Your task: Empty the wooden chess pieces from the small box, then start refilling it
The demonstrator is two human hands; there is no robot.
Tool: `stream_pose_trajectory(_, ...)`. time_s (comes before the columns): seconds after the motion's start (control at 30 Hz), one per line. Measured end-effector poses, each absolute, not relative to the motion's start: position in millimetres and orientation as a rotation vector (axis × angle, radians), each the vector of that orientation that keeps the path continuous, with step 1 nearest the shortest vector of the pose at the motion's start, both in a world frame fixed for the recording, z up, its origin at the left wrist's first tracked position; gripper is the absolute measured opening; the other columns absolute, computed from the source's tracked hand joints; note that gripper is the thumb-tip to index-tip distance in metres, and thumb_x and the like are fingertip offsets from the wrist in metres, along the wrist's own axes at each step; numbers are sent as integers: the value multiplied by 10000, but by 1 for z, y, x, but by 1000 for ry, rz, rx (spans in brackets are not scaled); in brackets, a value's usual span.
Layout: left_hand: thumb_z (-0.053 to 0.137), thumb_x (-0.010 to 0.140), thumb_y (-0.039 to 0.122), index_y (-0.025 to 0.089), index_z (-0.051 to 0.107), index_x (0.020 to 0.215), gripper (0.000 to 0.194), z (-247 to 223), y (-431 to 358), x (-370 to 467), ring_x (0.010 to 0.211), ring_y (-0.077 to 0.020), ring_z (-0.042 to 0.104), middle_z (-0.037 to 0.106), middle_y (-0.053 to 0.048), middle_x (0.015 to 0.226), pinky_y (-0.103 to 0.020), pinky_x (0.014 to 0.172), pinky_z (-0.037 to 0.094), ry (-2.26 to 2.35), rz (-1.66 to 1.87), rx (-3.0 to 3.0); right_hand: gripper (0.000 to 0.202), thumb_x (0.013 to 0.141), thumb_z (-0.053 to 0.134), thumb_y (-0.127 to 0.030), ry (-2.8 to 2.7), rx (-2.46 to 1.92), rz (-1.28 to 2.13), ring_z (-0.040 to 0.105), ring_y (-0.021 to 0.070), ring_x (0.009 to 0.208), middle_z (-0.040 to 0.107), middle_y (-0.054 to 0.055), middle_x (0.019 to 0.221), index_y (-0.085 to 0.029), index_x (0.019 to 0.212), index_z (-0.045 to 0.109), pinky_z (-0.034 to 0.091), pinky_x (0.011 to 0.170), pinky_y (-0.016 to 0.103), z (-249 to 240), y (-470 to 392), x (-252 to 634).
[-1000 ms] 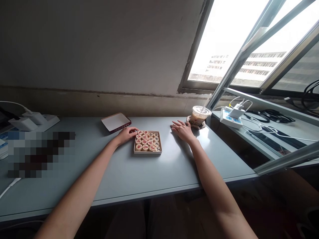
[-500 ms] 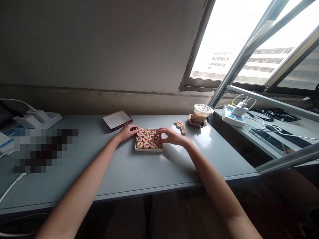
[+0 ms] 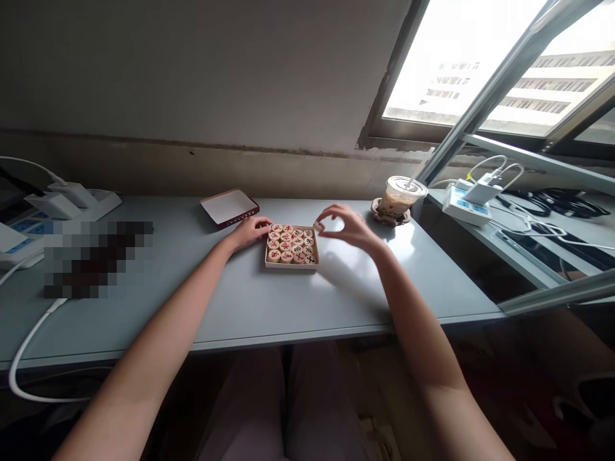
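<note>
A shallow open box (image 3: 291, 267) on the desk holds rows of round wooden Chinese chess pieces (image 3: 285, 246), marked with red or black characters. My left hand (image 3: 250, 234) is at the box's left side, its fingers closed against the back left corner. Just off the box's right rim, my right hand (image 3: 350, 226) pinches a single chess piece (image 3: 319, 227) between thumb and fingertips, tilted on edge. The character on that piece cannot be read. Loose pieces (image 3: 360, 216) lie on the desk behind my right hand, mostly hidden by it.
The box lid (image 3: 229, 208) lies inside-up at the back left. A lidded drink cup (image 3: 401, 197) with a straw stands on a coaster at the back right. Power strips with cables (image 3: 468, 202) are on both sides. A metal frame (image 3: 461, 147) rises at the right.
My right hand has moved from over the box's right side to just beyond its rim, with a piece now visible in its fingers. The left hand stays at the box. The view has tilted down.
</note>
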State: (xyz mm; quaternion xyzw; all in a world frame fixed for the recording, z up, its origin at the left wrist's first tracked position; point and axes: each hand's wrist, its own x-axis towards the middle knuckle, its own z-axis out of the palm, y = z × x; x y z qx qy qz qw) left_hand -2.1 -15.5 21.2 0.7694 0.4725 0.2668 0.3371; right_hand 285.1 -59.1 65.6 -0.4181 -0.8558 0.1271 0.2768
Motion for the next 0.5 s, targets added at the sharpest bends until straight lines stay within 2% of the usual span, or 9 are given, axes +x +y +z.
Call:
stream_pose_trajectory(0.2,488,733,450,128,653,967,431,18,-13,-3,815,-201,579,670,-69,928,-306,767,435,1221,718,2032,236,761,638,-354,-2228,-1576,90,465,238,1002,553,59,988,-212,950,634,383,845,328,57,-45,344)
stream_pose_trajectory(0.33,487,737,461,134,657,962,432,17,-13,-3,837,-207,584,672,-73,953,-313,788,439,1232,719,2036,287,786,597,-346,-2239,-1783,-135,464,273,1027,556,89,1025,-214,1039,629,382,840,362,41,-38,357)
stream_pose_trajectory(0.4,490,735,464,132,656,972,440,17,-13,-3,839,-209,587,672,-76,957,-314,783,442,1233,717,2039,295,791,586,-337,-2213,-1781,-119,465,276,1037,560,87,1035,-223,1061,622,388,841,370,42,-38,356)
stream_pose_trajectory(0.5,492,726,455,126,656,975,444,16,-12,-3,831,-210,590,676,-80,948,-311,761,449,1236,716,2032,252,800,587,-324,-2257,-1570,115,498,242,991,576,73,1009,-216,1024,631,413,830,350,52,-43,338)
